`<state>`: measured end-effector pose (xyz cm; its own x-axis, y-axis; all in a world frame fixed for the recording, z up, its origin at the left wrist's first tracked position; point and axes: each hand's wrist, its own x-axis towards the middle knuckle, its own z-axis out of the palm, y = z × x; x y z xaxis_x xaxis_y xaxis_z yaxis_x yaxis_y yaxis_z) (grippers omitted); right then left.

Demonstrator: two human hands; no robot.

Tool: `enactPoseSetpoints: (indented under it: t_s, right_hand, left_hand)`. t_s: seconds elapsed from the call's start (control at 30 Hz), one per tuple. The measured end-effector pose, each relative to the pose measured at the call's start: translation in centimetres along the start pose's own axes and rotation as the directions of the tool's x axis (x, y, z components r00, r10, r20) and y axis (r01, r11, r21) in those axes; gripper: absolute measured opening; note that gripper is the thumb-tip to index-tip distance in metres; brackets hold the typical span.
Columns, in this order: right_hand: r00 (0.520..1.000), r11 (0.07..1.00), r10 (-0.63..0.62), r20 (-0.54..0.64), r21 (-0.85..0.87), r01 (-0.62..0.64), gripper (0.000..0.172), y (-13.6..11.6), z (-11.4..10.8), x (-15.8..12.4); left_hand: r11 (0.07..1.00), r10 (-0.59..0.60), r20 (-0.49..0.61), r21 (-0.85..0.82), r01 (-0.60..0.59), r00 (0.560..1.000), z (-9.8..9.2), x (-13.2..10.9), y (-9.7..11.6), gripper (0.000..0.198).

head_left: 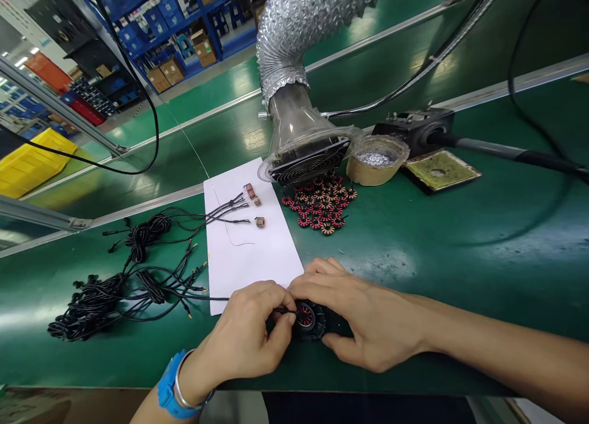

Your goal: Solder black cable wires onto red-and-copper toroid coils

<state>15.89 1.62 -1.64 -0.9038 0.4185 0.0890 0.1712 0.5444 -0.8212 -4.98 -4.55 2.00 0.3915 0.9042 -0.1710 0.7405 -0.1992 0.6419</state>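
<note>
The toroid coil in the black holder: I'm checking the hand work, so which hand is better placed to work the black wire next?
Probably the left hand: its fingertips pinch the black wire right at the toroid coil. The right hand lies over the black holder, seemingly steadying it.

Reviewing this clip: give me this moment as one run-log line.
left hand: pinches wire at coil | right hand: clasps black holder | nearby: white paper, toroids
</note>
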Motion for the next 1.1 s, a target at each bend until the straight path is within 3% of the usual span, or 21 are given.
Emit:
enactPoseSetpoints:
  t_s: [0.23, 0.37, 0.53, 0.7, 0.83, 1.0, 1.1]
  right_hand:
    - [0.999, 0.994, 0.018, -0.04, -0.11, -0.022, 0.046, 0.2, 0.5, 0.2]
    - [0.989, 0.984, 0.0, -0.147, -0.174, -0.025, 0.044, 0.2, 1.0, 0.1]
    - [0.901, 0.973, -0.101, -0.422, -0.229, 0.002, 0.043, 0.7, 1.7, 0.4]
    - [0.849, 0.95, -0.168, -0.501, -0.311, 0.004, 0.031, 1.0, 2.3, 0.5]
    - [0.844, 0.948, -0.167, -0.51, -0.319, -0.005, 0.027, 0.9, 2.3, 0.4]
    - [0.845, 0.949, -0.169, -0.507, -0.316, 0.0, 0.027, 0.9, 2.3, 0.5]
    - [0.839, 0.946, -0.181, -0.513, -0.323, 0.006, 0.025, 0.9, 2.5, 0.6]
  left_hand:
    - [0.986, 0.115, 0.016, 0.116, -0.116, 0.993, -0.3, -0.4, 0.2, 0.01]
    - [0.973, 0.174, -0.012, 0.154, -0.17, 0.985, -0.5, -0.8, 0.4, 0.009]
    - [0.954, 0.252, -0.118, 0.196, -0.227, 0.96, -0.3, -0.9, 0.3, 0.01]
    - [0.929, 0.32, -0.24, 0.269, -0.254, 0.916, 0.4, -0.7, -0.2, 0.011]
    - [0.959, 0.255, -0.286, 0.201, -0.202, 0.924, 0.7, -0.7, 0.0, 0.01]
    - [0.999, 0.035, -0.258, 0.004, -0.036, 0.966, 0.8, -0.5, 0.4, 0.01]
    - [0.999, -0.05, -0.256, -0.034, 0.042, 0.965, 1.2, -0.2, 0.4, 0.008]
